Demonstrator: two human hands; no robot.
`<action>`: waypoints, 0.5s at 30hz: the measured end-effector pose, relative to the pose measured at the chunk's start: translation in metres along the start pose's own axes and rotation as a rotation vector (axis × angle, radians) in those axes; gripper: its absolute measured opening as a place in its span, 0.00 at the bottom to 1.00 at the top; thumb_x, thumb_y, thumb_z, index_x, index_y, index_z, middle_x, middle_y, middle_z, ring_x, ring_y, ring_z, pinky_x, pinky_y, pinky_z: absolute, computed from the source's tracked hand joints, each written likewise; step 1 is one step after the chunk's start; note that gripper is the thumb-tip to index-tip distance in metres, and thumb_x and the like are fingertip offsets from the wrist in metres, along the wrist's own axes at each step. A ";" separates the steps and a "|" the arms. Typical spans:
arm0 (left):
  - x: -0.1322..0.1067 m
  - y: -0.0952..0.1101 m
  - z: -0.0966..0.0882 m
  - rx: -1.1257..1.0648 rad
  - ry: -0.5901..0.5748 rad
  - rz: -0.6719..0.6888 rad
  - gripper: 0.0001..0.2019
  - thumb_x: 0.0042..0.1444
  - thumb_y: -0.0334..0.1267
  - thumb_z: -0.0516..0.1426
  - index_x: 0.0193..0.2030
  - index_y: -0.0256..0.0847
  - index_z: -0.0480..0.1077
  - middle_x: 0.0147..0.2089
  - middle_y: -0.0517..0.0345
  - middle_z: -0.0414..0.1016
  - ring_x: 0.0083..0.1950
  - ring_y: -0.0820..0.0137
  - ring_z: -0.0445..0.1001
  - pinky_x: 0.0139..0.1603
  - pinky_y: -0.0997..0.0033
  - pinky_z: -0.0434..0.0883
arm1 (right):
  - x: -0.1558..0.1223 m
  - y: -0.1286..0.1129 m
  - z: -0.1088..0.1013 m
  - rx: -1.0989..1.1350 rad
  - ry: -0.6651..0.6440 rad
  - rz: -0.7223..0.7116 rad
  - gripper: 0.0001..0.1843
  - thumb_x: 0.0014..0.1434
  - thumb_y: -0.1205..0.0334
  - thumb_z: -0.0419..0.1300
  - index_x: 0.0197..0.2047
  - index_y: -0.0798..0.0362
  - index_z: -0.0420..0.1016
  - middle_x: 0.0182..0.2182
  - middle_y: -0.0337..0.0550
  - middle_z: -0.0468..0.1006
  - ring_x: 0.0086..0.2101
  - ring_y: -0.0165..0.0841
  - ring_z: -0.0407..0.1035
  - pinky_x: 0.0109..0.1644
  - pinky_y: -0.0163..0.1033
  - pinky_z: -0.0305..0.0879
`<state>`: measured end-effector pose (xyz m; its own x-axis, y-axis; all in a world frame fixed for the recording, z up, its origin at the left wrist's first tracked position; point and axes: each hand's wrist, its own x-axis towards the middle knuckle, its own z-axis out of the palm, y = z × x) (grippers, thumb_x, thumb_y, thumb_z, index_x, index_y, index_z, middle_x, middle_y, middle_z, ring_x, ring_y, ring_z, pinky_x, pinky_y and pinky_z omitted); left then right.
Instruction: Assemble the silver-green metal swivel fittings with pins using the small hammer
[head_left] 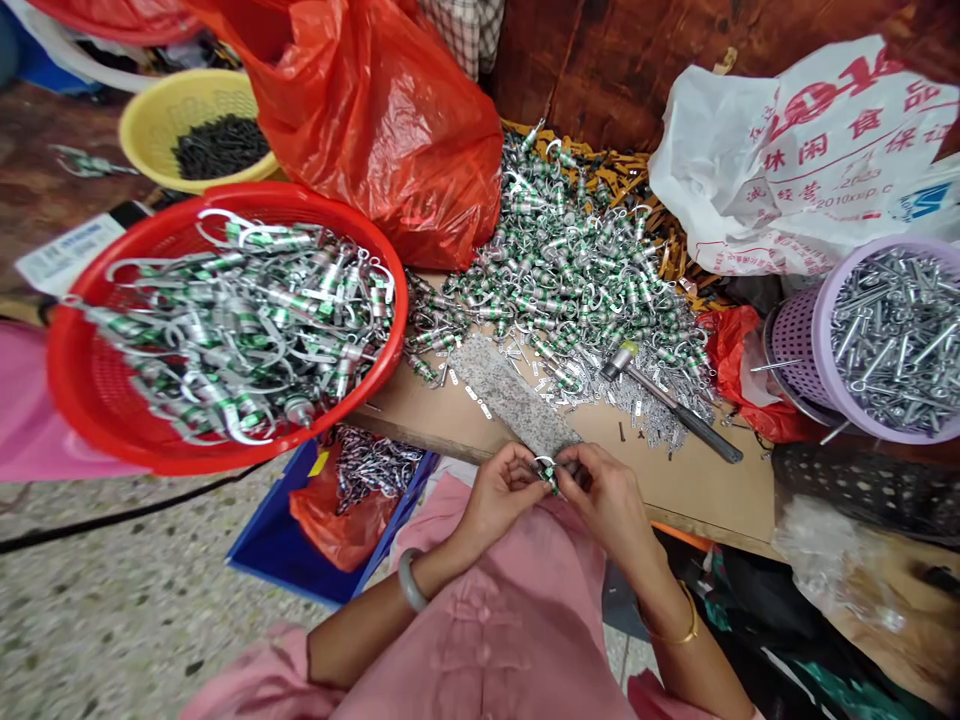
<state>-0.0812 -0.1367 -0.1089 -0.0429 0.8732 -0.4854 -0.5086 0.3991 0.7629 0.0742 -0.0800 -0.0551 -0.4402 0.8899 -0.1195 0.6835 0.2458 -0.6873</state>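
Note:
Both hands meet at the table's front edge, over my lap. A small green-and-silver metal piece with a curved silver hook [550, 470] is pinched between them. My left hand [506, 485] is closed, its thumb and fingertips on the piece's left side. From the other side, the closed fingers of my right hand [604, 490] grip the same piece. Just beyond the fingertips lies a speckled stone slab [517, 395]. Behind it spreads a large heap of similar green-and-silver pieces [562, 270], with small flat silver links [652, 405] scattered at its front.
A hammer [671, 405] lies right of the slab. At left, a red basket [394, 350] holds many hooked pieces; a yellow basket [139, 130] holds dark parts. A purple basket [802, 335] of silver pins stands right. A red bag [390, 130] and white bag [750, 190] flank the heap.

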 end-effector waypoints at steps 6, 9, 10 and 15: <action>-0.001 0.003 0.002 0.017 0.013 0.017 0.16 0.42 0.32 0.72 0.33 0.38 0.69 0.27 0.65 0.76 0.29 0.76 0.74 0.32 0.79 0.69 | -0.006 0.001 0.004 0.096 0.007 0.083 0.03 0.62 0.64 0.59 0.38 0.50 0.75 0.28 0.36 0.78 0.27 0.30 0.72 0.32 0.34 0.64; 0.000 0.003 0.001 0.010 0.011 -0.002 0.17 0.41 0.32 0.72 0.32 0.39 0.69 0.28 0.65 0.76 0.29 0.76 0.74 0.32 0.79 0.70 | -0.008 0.001 0.005 0.093 -0.022 0.078 0.04 0.63 0.63 0.59 0.38 0.50 0.75 0.28 0.36 0.78 0.26 0.29 0.71 0.32 0.33 0.63; 0.000 0.004 0.001 0.007 0.009 -0.006 0.17 0.40 0.33 0.73 0.32 0.39 0.69 0.28 0.64 0.76 0.29 0.76 0.74 0.32 0.79 0.70 | -0.008 0.002 0.003 0.083 -0.034 0.077 0.04 0.63 0.63 0.59 0.38 0.50 0.75 0.27 0.36 0.78 0.26 0.29 0.71 0.31 0.34 0.63; 0.001 0.006 0.001 0.016 0.007 -0.007 0.18 0.40 0.33 0.73 0.32 0.39 0.68 0.28 0.64 0.76 0.29 0.75 0.75 0.31 0.79 0.70 | 0.021 0.032 -0.027 -0.196 0.270 0.017 0.11 0.69 0.56 0.55 0.44 0.50 0.77 0.36 0.44 0.79 0.33 0.34 0.71 0.38 0.38 0.65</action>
<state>-0.0832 -0.1335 -0.1040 -0.0450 0.8684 -0.4937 -0.4950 0.4099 0.7661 0.1027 -0.0434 -0.0596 -0.2756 0.9577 0.0830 0.8001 0.2764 -0.5324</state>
